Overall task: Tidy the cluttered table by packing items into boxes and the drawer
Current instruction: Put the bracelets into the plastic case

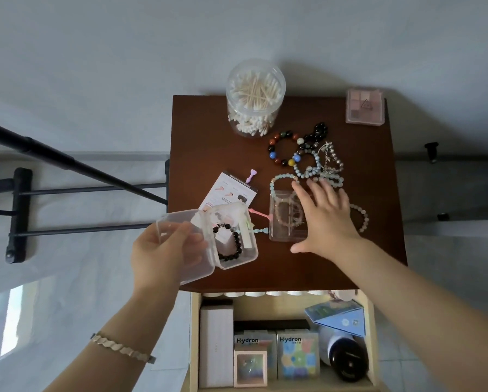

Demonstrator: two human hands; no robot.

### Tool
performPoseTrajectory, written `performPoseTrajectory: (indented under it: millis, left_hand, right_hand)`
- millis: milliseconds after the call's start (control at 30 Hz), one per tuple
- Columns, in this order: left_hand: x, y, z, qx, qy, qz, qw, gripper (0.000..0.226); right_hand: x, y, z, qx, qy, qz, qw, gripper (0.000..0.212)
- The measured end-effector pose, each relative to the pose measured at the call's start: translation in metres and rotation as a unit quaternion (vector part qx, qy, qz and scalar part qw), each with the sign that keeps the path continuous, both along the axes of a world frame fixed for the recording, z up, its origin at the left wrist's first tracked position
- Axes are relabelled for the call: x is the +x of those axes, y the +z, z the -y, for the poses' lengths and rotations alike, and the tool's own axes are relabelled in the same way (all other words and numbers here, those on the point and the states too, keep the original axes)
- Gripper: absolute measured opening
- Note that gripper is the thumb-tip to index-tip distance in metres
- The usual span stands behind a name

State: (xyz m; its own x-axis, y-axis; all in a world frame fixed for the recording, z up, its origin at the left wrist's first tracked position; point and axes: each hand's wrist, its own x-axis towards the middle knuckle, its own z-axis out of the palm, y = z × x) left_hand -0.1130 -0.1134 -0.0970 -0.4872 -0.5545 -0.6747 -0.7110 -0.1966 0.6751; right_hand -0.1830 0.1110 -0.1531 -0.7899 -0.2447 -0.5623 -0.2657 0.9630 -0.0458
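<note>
Clear hinged box (251, 251) gripped in left hand (163, 250), black bracelet (238, 241) inside; right hand (327, 219) splayed over second box (282, 219).

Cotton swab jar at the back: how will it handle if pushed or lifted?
Likely light: the cotton swab jar is clear, holding only swabs. Upright and tallish, so a high push may tip it. Round, so once tipped it would probably roll.

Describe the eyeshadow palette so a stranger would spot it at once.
Start at the dark brown table. Look to its far right corner, beyond the heap of bead bracelets. The eyeshadow palette lies there alone: a flat pink square case showing a grid of muted colour pans.
</note>
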Motion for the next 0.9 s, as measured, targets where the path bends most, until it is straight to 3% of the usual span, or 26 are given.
performPoseTrajectory:
  millis: [133,233,333,433,500,600,800,900]
  left_hand:
    - [0.001,-0.004,0.004,0.006,0.03,-0.007,1.0,0.017]
    - [-0.002,-0.004,0.011,-0.009,0.068,-0.03,0.997,0.019]
    - [-0.011,0.001,0.014,-0.008,0.104,-0.057,0.993,0.022]
    - [-0.017,0.002,0.014,-0.004,0.107,-0.073,0.992,0.023]
    - [-0.019,0.002,0.012,-0.004,0.094,-0.079,0.992,0.023]
    - [-0.019,0.001,0.006,-0.002,0.072,-0.083,0.994,0.021]
    - [-0.017,0.002,-0.009,0.007,0.04,-0.055,0.998,0.016]
    - [-0.015,0.0,-0.016,0.01,0.032,-0.037,0.999,0.016]
  right_hand:
    - [0.002,-0.005,-0.013,0.055,0.083,-0.019,0.995,0.111]
    - [0.02,0.001,-0.011,0.016,0.095,-0.04,0.995,0.109]
    - [0.051,0.001,0.0,-0.032,0.138,0.014,0.99,0.113]
    - [0.066,-0.009,0.001,-0.045,0.142,0.001,0.989,0.114]
    - [0.056,-0.011,0.002,-0.095,0.084,-0.019,0.992,0.092]
    - [0.024,-0.012,0.011,-0.143,-0.019,-0.123,0.982,0.05]
    - [-0.019,-0.033,0.016,0.003,0.025,-0.099,0.995,0.028]
    - [-0.018,-0.03,0.012,-0.029,-0.015,-0.091,0.995,0.027]
